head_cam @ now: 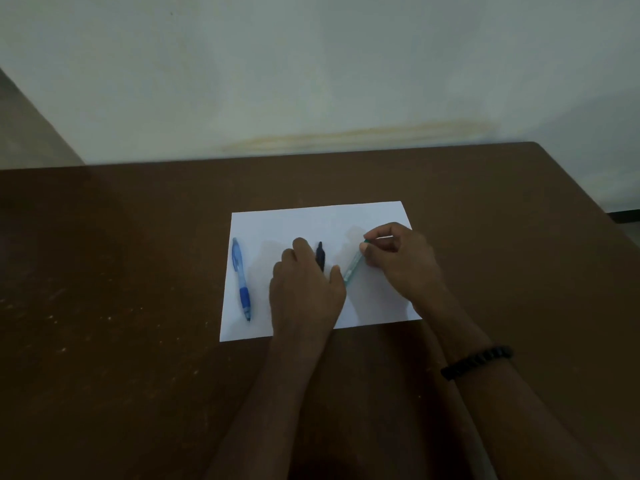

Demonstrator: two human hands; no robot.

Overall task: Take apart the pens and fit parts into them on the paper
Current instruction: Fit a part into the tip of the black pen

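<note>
blue pen (241, 278) lay whole on the paper (311, 220), untouched. your left hand (304, 289) covered the black pen (320, 256), grip unclear. your right hand (398, 254) pinched the green pen (353, 266). disassembly looked barely begun.

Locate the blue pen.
Head view: the blue pen lies near the left edge of the white paper, left of the left hand, untouched.
</note>
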